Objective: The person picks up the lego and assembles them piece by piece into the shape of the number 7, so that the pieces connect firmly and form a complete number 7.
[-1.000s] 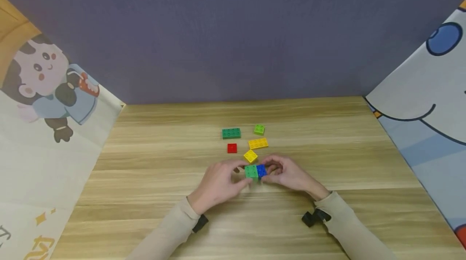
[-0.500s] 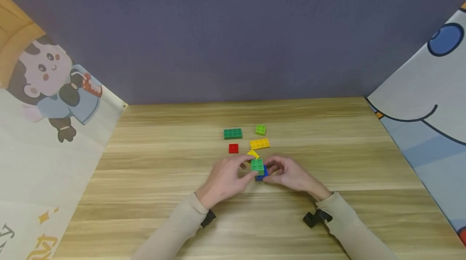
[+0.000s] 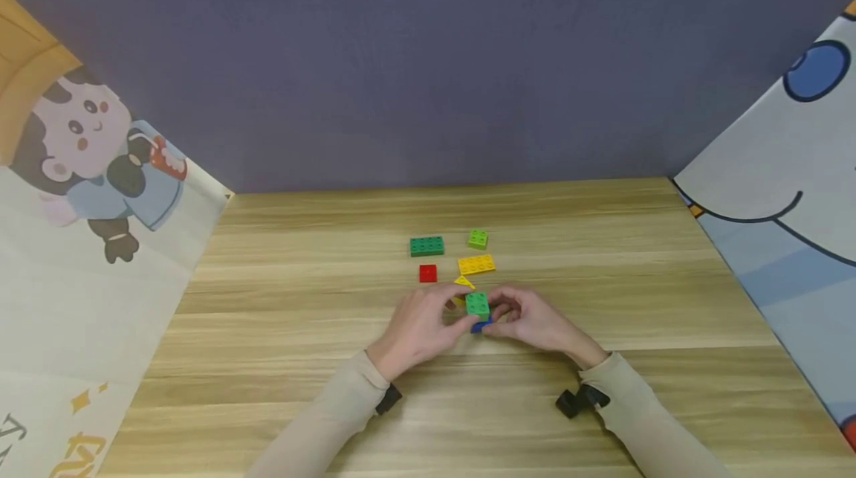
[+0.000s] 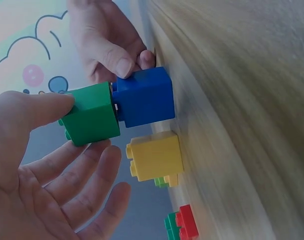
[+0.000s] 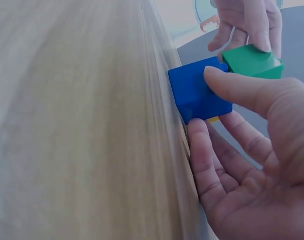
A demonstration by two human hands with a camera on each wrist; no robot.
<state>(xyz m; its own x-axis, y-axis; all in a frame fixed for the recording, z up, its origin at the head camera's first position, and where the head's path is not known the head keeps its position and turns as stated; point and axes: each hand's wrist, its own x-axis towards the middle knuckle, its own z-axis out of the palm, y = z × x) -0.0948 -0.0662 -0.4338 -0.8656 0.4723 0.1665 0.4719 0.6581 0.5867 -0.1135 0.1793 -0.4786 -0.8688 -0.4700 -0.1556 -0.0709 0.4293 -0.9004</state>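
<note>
Wooden table (image 3: 301,262) before dark wall (image 3: 428,69), left hand (image 3: 416,320) pinching green block (image 4: 95,115) over blue block (image 4: 147,97), right hand (image 3: 533,320) gripping blue block, both roughly midway between table's left and right edges.

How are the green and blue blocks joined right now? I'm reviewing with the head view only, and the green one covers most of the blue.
Observer: In the left wrist view, blue studs show in a gap between the green block and the blue block, so they don't look fully pressed together.
Operator: Is every finger of the left hand on the green block? From above, the hand hides them.
Observer: No. The left wrist view shows the little finger of the left hand clear of the green block.
</note>
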